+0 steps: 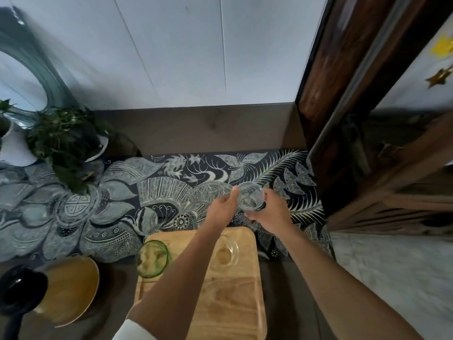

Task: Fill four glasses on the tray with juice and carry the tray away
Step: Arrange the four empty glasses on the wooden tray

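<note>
A wooden tray [235,300] lies near the front edge of the surface. On it stand a green-rimmed glass [152,258] at its far left corner and a clear glass [224,253] toward its far right. Beyond the tray, above the patterned cloth, both my hands hold another clear glass [250,196]. My left hand [221,208] touches its left side with thumb and fingers. My right hand [269,212] grips it from below and from the right. The frame is blurred.
A dark patterned cloth [110,217] covers the surface behind the tray. A yellow-brown bowl [71,288] and a black object [19,288] sit at the front left. A potted plant [66,141] stands at the back left. A wooden cabinet [367,133] rises on the right.
</note>
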Motion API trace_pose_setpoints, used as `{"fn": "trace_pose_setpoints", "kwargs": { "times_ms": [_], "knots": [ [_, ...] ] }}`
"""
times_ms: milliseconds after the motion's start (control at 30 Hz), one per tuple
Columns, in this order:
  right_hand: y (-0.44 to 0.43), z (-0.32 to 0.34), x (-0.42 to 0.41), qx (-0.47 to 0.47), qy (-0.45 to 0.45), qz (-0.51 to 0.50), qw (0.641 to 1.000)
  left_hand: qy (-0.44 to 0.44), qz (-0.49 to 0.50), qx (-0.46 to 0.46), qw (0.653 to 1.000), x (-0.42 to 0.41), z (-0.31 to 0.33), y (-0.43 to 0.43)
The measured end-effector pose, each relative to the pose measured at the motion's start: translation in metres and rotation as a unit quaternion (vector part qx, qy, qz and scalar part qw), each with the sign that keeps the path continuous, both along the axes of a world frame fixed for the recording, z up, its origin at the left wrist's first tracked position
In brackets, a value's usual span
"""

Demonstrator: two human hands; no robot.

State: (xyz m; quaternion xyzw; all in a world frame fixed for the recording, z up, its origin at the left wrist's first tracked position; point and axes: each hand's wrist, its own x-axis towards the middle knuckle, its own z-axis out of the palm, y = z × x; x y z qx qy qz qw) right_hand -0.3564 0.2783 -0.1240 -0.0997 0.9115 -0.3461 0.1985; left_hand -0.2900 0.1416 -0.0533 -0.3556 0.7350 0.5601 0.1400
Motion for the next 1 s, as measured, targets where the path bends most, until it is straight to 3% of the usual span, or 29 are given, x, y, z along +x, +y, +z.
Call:
{"fn": "trace_pose_setpoints", "kwargs": {
  "times_ms": [200,333,600,767,1000],
  "knots": [
    [0.000,0.016,0.002,-0.069,0.020,-0.022,0.997,0.022,0.034,0.015,0.999,0.005,0.005,-0.001],
    [0.003,0.048,0.015,-0.125,0.053,-0.039,0.990,0.110,0.038,-0.012,0.993,0.023,0.033,0.002],
    [0.018,0.128,0.097,-0.211,0.144,-0.023,0.967,0.271,0.101,0.046,0.956,0.113,0.094,0.019],
    [0.027,0.133,0.155,-0.217,0.128,0.001,0.968,0.288,0.122,0.036,0.949,0.177,0.103,0.030],
    [0.039,0.096,0.222,-0.183,0.058,0.021,0.981,0.234,0.177,0.065,0.954,0.246,0.071,0.037]
  ]
}}
